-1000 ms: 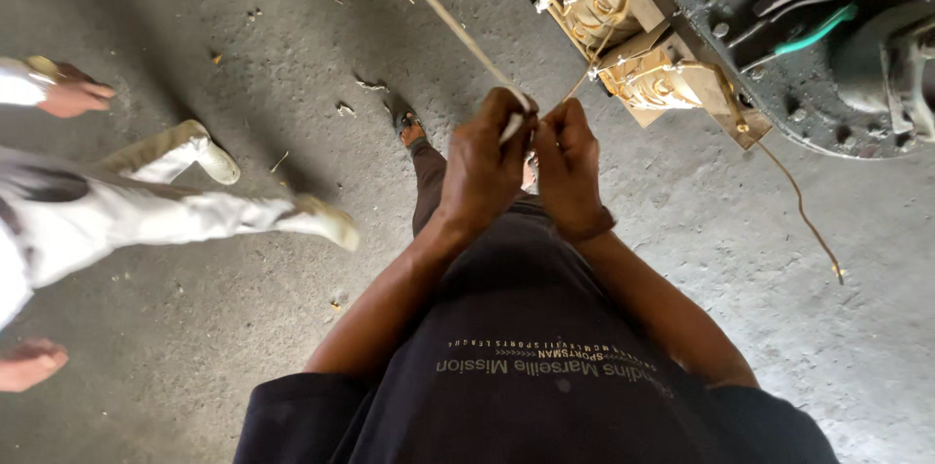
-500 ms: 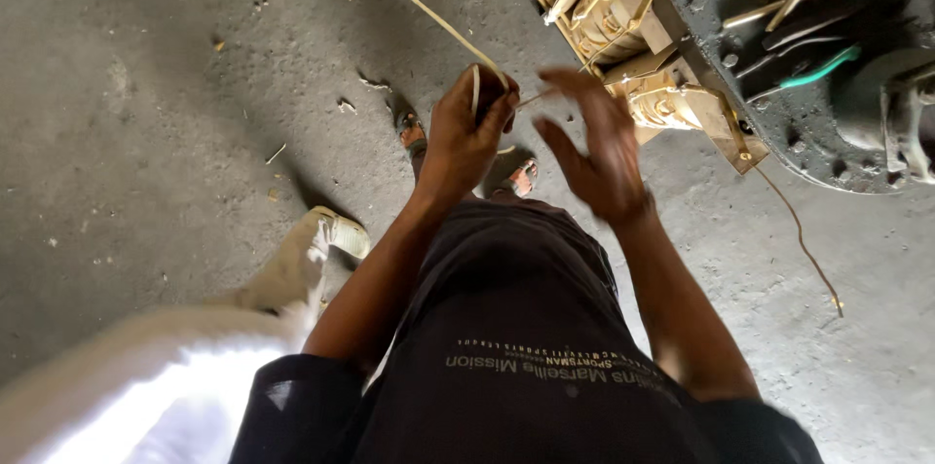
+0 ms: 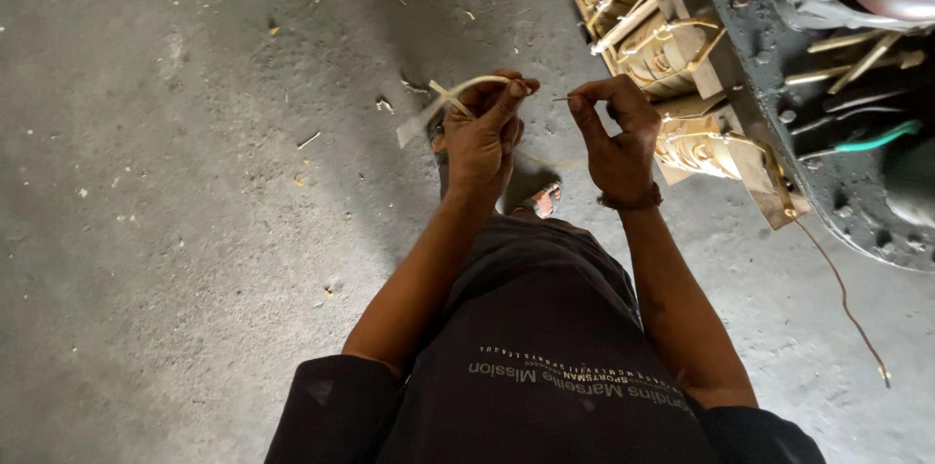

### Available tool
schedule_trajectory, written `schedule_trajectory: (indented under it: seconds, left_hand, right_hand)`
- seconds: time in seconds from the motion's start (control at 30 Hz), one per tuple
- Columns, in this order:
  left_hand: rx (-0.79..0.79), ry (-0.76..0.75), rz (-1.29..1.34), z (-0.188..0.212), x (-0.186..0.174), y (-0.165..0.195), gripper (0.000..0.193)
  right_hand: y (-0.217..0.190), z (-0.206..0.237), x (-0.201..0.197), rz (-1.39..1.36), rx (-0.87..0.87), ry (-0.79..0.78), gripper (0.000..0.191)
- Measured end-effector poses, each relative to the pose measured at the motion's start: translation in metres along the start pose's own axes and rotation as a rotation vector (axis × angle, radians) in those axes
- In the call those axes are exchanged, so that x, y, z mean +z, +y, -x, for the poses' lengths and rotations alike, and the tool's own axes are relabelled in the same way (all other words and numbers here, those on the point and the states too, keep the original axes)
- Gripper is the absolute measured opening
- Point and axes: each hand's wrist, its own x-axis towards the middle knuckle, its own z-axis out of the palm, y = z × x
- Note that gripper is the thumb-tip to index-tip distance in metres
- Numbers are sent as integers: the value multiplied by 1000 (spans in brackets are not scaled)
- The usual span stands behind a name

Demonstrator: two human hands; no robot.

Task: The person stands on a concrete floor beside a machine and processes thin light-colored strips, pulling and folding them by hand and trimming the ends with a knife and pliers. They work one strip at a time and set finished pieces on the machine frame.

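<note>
Head view, looking down on a standing person.

Left hand point(image 3: 482, 138): raised in front of the waist, fingers curled shut around a pale, flat strip point(image 3: 458, 94). The strip loops over the thumb and forefinger, crosses itself, and its loose end sticks out to the left of the hand.

Right hand point(image 3: 616, 128): level with the left, just beside it but not touching. Thumb and forefinger are pinched together on a thin wire point(image 3: 562, 99), whose short tip points towards the left hand. The other fingers are folded in. A dark band point(image 3: 630, 201) sits at the wrist.

Coil assembly point(image 3: 672, 65): cream and yellowish windings on a tan frame, upper right, just beyond the right hand and mounted against a dark metal machine body point(image 3: 828, 152). A green lead point(image 3: 872, 141) and several pale rods lie on that body.

Loose brown wire point(image 3: 842, 298): trails from the frame's lower corner down across the concrete floor point(image 3: 146, 230).

Floor: grey, scattered with small pale scraps. A sandalled foot point(image 3: 543, 199) shows beneath the hands.
</note>
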Motion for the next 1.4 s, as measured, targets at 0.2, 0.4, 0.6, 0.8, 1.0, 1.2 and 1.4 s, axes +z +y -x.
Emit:
schedule_trajectory:
  seconds: [0.2, 0.4, 0.6, 0.8, 1.0, 1.2, 1.4]
  left_hand:
    - [48, -77, -17, 2, 21, -20, 11]
    - [37, -12, -40, 5, 23, -25, 11]
    - [15, 57, -177, 3, 29, -27, 8]
    - [9, 4, -39, -2, 31, -28, 5]
    - [48, -28, -66, -4, 33, -29, 9]
    - [79, -78, -84, -5, 34, -30, 6]
    - [92, -45, -134, -1, 25, -42, 9]
  right_hand:
    - [3, -5, -3, 10, -44, 43, 6]
    - [23, 4, -3, -157, 16, 71, 6]
    - [18, -5, -4, 83, -62, 89, 8]
    - [6, -13, -5, 49, 62, 96, 6]
    - [0, -20, -11, 56, 39, 94, 7]
    - [4, -14, -10, 26, 4, 99, 8]
    - [15, -4, -8, -38, -2, 127, 7]
